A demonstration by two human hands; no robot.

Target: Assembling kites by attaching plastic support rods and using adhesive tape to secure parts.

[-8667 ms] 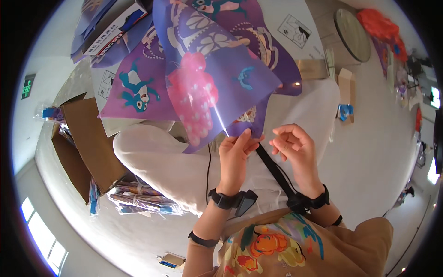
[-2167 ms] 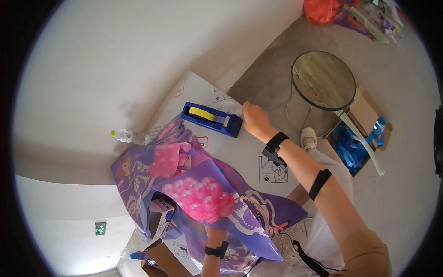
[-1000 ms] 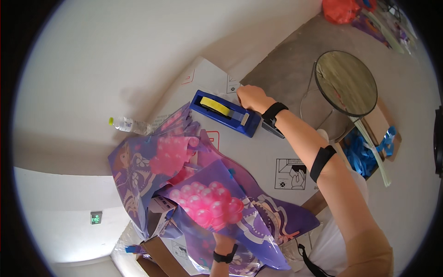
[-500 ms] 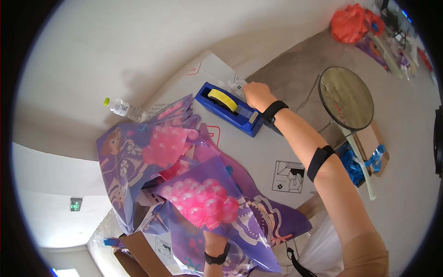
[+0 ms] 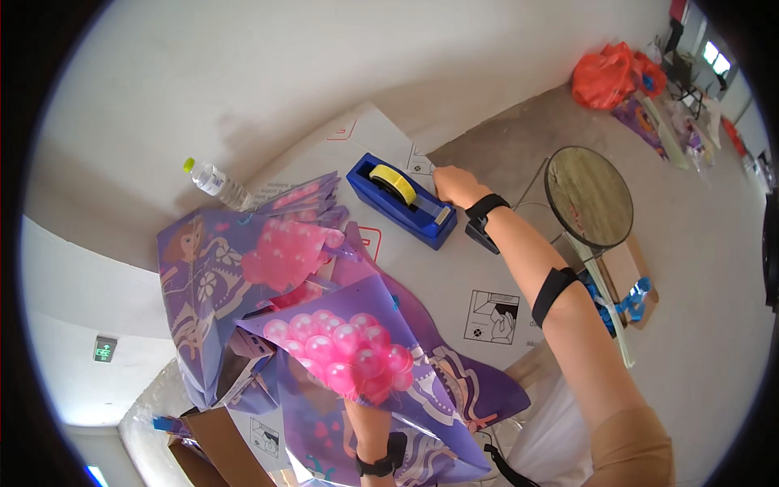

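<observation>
My left hand [image 5: 367, 420] reaches beneath a shiny purple plastic sheet or bag [image 5: 442, 402] printed with pink balloons. Its fingers are hidden there. Just right of a blue tape dispenser [image 5: 398, 213] with a yellow roll of tape [image 5: 393, 184], my right hand [image 5: 459, 187] is curled closed; the far side of its fingers is out of sight, so whatever they grip cannot be made out. More purple printed plastic [image 5: 207, 276] lies heaped to the left, partly over a small box [image 5: 247, 345]. All of this rests on a large white carton surface [image 5: 422, 272].
A clear water bottle [image 5: 219, 185] with a green cap stands by the wall at the back left. An open brown carton [image 5: 219, 450] is at the lower left. On the right is a round-topped stool [image 5: 590, 197]; a red plastic bag [image 5: 604, 77] lies farther off.
The whole view has shifted a little. My right hand has come slightly nearer along the dispenser's side. The balloon-printed plastic over my left hand has shifted slightly left.
</observation>
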